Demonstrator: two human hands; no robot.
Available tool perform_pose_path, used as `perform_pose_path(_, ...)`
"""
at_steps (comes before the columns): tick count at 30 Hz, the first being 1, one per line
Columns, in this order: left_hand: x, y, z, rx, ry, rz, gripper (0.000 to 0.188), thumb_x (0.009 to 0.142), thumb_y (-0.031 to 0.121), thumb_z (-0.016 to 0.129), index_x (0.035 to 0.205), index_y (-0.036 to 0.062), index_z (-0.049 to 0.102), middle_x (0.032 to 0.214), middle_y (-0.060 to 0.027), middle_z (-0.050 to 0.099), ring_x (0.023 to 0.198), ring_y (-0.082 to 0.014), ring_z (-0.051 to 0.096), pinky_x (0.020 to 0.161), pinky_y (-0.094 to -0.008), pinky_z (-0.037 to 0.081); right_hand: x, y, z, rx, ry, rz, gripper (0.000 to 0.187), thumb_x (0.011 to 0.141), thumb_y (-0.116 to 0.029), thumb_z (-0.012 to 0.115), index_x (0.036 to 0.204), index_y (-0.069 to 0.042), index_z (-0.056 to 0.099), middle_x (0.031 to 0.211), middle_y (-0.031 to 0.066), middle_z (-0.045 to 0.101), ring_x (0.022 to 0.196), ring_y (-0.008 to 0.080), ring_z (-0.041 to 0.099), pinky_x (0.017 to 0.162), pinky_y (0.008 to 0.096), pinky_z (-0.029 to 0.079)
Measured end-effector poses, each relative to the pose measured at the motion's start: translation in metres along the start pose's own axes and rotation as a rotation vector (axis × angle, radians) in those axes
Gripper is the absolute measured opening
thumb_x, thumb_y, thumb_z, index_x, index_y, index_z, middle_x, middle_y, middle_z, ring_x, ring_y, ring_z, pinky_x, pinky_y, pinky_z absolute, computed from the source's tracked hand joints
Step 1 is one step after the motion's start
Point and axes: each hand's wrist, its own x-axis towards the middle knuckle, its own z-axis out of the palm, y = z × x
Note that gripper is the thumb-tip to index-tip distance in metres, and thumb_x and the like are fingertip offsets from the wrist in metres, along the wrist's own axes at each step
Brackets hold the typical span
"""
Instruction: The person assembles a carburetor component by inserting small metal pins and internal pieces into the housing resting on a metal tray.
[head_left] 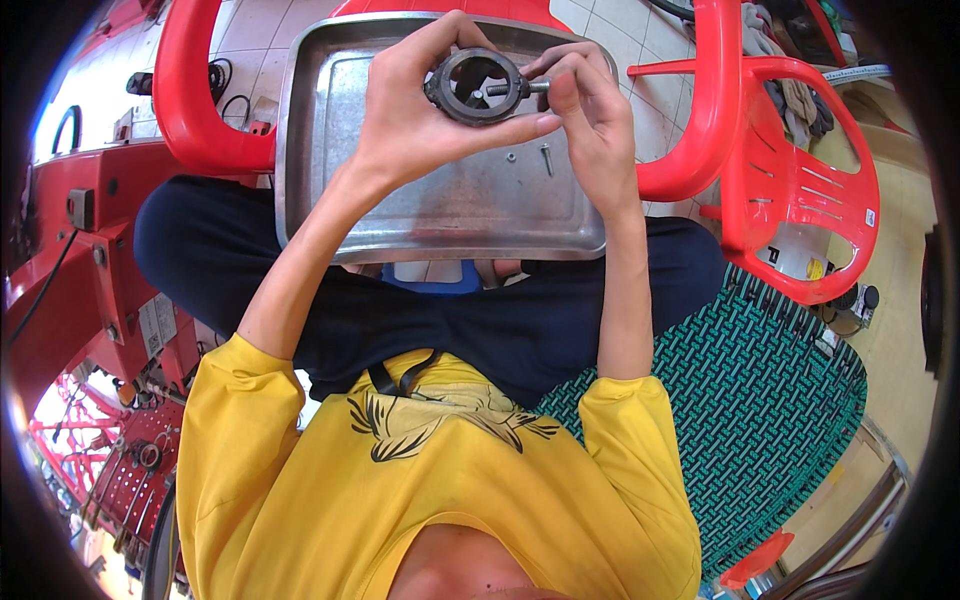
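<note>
A dark metal ring with a wide round opening is raised above a metal tray. Fingers and thumb of my left hand wrap around it from the left and below. My right hand pinches the outer end of a bolt at the ring's right side. The bolt's shank passes through the ring wall, and its tip shows inside the opening. Below my hands, a small nut and a loose bolt lie on the tray's floor.
The tray rests on a red plastic chair in front of my knees. Another red chair stands to the right, beside a green woven seat. Red machinery fills the left side, with a perforated red tool panel below it.
</note>
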Motion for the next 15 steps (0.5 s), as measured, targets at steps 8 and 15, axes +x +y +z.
perform_pose_path(8,-0.001,0.007,0.0,-0.038,0.001,-0.123,0.047,0.069,0.03,0.096,0.094,0.0061,0.064,0.082,-0.0014,0.069,0.077,-0.0081,0.069,0.072,-0.0214,0.056,0.0,-0.004,0.005,0.253,0.162,0.069,0.021,0.096,-0.02,0.072,0.106,-0.004,0.065,0.113,0.006,0.06,0.103,0.0173,0.064,0.086,0.0326,0.052)
perform_pose_path(15,-0.002,0.005,0.0,-0.085,-0.003,-0.183,0.05,0.068,0.032,0.097,0.094,0.0058,0.063,0.083,-0.0003,0.068,0.08,-0.0067,0.067,0.074,-0.0217,0.054,0.001,-0.016,0.007,0.097,0.146,0.014,0.026,0.1,-0.028,0.067,0.105,-0.003,0.065,0.112,0.0066,0.062,0.1,0.0167,0.065,0.084,0.032,0.052)
